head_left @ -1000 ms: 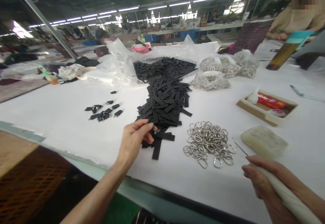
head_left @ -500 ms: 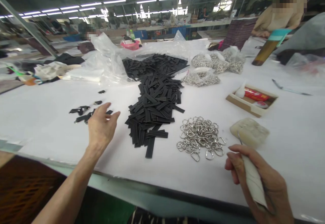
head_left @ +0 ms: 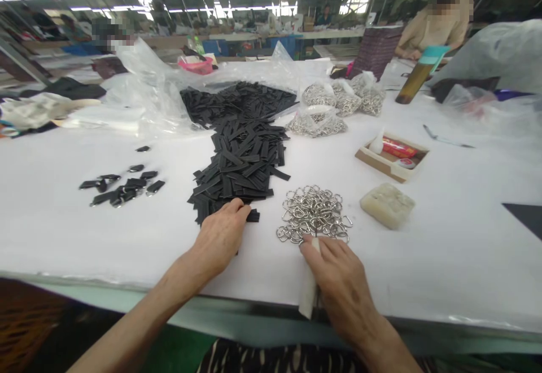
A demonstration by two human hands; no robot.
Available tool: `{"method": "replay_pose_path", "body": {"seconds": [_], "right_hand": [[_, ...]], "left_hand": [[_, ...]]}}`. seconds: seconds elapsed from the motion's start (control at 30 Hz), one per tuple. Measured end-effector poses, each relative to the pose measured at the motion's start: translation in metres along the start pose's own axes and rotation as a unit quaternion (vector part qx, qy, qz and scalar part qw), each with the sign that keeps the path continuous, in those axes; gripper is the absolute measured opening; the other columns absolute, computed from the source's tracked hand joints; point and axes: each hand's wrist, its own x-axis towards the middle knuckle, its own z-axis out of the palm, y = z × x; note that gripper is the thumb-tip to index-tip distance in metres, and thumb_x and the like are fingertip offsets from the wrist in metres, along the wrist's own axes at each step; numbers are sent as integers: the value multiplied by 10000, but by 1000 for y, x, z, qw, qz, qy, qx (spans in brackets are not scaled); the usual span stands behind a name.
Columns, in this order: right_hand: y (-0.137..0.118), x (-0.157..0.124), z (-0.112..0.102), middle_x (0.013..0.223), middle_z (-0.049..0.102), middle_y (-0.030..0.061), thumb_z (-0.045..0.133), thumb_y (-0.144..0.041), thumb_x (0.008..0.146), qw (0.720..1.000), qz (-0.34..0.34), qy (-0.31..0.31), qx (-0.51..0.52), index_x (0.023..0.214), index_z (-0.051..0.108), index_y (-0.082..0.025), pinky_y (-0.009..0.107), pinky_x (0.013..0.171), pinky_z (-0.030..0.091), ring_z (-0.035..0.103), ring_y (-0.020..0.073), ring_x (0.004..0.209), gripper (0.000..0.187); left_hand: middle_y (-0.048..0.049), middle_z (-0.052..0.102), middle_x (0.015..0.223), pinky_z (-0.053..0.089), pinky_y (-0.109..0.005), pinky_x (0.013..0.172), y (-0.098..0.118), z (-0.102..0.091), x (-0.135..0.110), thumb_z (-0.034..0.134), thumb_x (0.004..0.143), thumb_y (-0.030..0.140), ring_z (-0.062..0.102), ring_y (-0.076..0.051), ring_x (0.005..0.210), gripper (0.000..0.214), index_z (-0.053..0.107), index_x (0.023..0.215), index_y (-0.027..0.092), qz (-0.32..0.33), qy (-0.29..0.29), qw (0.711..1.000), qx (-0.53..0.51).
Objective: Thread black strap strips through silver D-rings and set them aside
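Near the surface (head_left: 444, 260) edge, right hand (head_left: 339, 282) clamps a white tool (head_left: 307, 299) by metal rings (head_left: 313, 215); left hand (head_left: 222, 237) covers black strips (head_left: 241, 164), grip unclear.

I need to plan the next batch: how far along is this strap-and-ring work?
Early, it seems. Done: only a small cluster of black tabs with metal ends lies apart on the left. In hand: the left hand rests on the near end of the strip pile, and the right hand holds a tool with its tip in the loose rings. Left: most of that pile and the bags of rings.
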Motion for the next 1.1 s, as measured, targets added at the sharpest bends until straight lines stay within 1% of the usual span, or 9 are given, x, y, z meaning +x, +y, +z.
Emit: {"method": "replay_pose_path", "body": {"seconds": [0.3, 0.43, 0.5, 0.53, 0.67, 0.73, 0.87, 1.0, 1.1], "right_hand": [[-4, -1, 8, 783, 638, 168, 370, -1, 838, 992, -63, 28, -104, 840, 616, -99, 343, 631, 487, 588, 269, 741, 265], [-4, 0, 7, 812, 654, 171, 369, 10, 841, 991, -71, 32, -110, 846, 607, -99, 332, 612, 506, 612, 261, 731, 261], [-1, 0, 6, 812, 657, 166, 360, 15, 840, 992, -72, 32, -95, 860, 602, -94, 329, 603, 514, 623, 259, 719, 266], [1, -1, 5, 803, 655, 162, 352, 13, 841, 994, -66, 34, -79, 885, 599, -85, 327, 591, 515, 625, 256, 704, 270], [10, -8, 1, 807, 653, 124, 337, -9, 845, 997, 4, 62, 44, 1045, 570, -74, 283, 571, 509, 634, 215, 680, 313], [11, -9, -4, 822, 661, 80, 375, -44, 862, 985, 81, 76, 131, 1059, 571, -124, 242, 590, 505, 637, 175, 678, 289], [5, -3, -17, 823, 675, -7, 506, -136, 875, 922, 238, 110, 284, 936, 584, -224, 157, 567, 481, 646, 125, 714, 133], [4, 4, -25, 806, 666, -54, 526, -123, 865, 897, 246, 124, 346, 887, 577, -258, 140, 622, 482, 633, 92, 717, 146], [8, 2, -22, 781, 637, -50, 515, -97, 850, 910, 223, 110, 332, 939, 583, -268, 163, 614, 470, 600, 99, 697, 205]], "left_hand": [[-93, 589, 911, 427, -298, 608, -3, -3, 1, 437, 827, 63, 586, -265, 889, 215, 627, 884, 145, -2, 6, 999, -36], [-39, 629, 871, 426, -263, 663, -5, -13, -1, 455, 844, 129, 603, -200, 832, 204, 652, 854, 179, -27, 19, 994, -108], [-10, 634, 789, 419, -239, 650, -5, -17, -4, 500, 825, 178, 591, -164, 741, 159, 658, 806, 177, -40, 14, 974, -223], [5, 619, 718, 407, -229, 616, -5, -19, -5, 525, 806, 204, 569, -148, 673, 142, 659, 771, 172, -51, 2, 949, -310], [37, 528, 525, 324, -220, 520, 2, -18, -7, 624, 700, 261, 446, -111, 516, 124, 675, 688, 149, -95, -74, 790, -601], [22, 571, 542, 344, -216, 554, 11, -15, -4, 673, 651, 255, 465, -108, 539, 122, 686, 684, 139, -106, -100, 733, -665], [-41, 654, 634, 425, -229, 623, 37, -6, 4, 717, 636, 278, 549, -124, 599, 174, 673, 694, 120, -97, -151, 613, -769], [-43, 631, 623, 497, -272, 559, 67, 4, 8, 699, 690, 308, 562, -138, 550, 199, 639, 757, 131, -69, -221, 498, -836], [-16, 590, 595, 488, -240, 447, 86, 9, 8, 679, 716, 280, 516, -115, 479, 177, 637, 813, 138, -75, -237, 461, -852]]}}
